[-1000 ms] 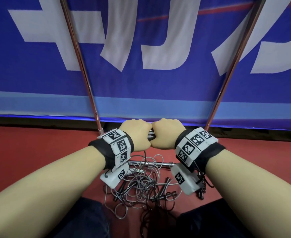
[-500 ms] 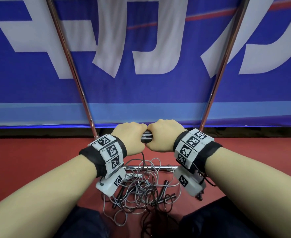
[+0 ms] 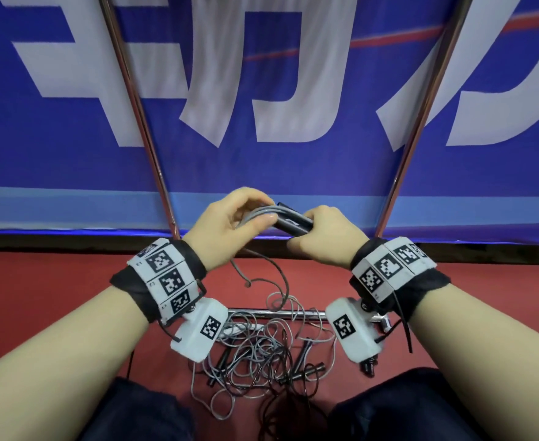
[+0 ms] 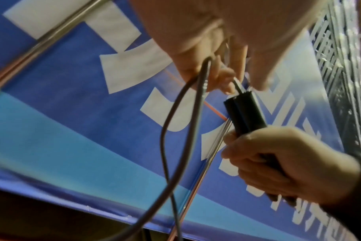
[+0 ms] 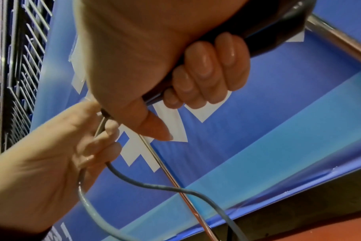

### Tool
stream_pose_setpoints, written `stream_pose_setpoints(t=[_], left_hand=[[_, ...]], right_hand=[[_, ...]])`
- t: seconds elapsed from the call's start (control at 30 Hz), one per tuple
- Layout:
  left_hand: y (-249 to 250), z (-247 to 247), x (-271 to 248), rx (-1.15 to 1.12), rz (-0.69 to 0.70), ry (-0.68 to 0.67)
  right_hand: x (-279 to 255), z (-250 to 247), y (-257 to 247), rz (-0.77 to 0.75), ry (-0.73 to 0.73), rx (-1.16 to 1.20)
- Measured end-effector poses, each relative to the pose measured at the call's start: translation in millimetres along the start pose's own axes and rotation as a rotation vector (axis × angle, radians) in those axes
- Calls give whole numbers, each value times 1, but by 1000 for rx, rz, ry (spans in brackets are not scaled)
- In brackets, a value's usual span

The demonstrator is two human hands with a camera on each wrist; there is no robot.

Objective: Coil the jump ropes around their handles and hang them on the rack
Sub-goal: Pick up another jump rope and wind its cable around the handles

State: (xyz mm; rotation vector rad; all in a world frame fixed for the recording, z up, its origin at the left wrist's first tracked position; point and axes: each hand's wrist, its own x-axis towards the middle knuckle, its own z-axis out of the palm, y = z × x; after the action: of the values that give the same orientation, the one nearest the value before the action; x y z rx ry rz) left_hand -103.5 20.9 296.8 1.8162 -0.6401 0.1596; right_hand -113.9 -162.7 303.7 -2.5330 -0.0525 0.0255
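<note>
Red floor (image 3: 39,297) fills lower half of head view; blue banner (image 3: 70,160) with large white characters spans upper half. Two chrome rack poles (image 3: 134,100) rise slanting at upper left and upper right; crossbar (image 3: 277,313) low at centre. Right hand (image 3: 322,237) wrapped round paired black handles (image 3: 293,222), centre frame. Left hand (image 3: 226,227) pinches grey rope (image 3: 258,214) strands beside handle ends. Tangled ropes (image 3: 261,354) on floor, bottom centre; count unclear. Metal grille (image 4: 340,65), upper right of left wrist view.
</note>
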Motion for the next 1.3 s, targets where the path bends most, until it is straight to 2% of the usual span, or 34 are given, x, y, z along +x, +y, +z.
stream_pose_setpoints(t=[0.07, 0.4, 0.6, 0.7, 0.9, 0.97, 1.03, 1.17, 1.3], left_hand=[[1, 2, 2, 58, 12, 44], [-4, 11, 7, -161, -110, 72], [-3, 17, 4, -585, -320, 48], [-2, 18, 5, -610, -308, 28], [-6, 25, 4, -627, -305, 89], [-7, 27, 4, -588, -314, 87], [-9, 27, 4, -458, -347, 54], [-21, 34, -2, -69, -371, -142], [-30, 50, -10, 13, -498, -306]], right_hand=[[0, 1, -1, 4, -2, 34], [-1, 6, -4, 10, -35, 196], [0, 8, -7, -2, -69, 338], [2, 7, -9, -15, -67, 362], [4, 13, -8, -8, -35, 355], [5, 15, -6, -4, -1, 327], [9, 15, -2, 38, 63, 263], [16, 8, 14, 125, 152, 37], [15, 2, 25, 162, 118, -253]])
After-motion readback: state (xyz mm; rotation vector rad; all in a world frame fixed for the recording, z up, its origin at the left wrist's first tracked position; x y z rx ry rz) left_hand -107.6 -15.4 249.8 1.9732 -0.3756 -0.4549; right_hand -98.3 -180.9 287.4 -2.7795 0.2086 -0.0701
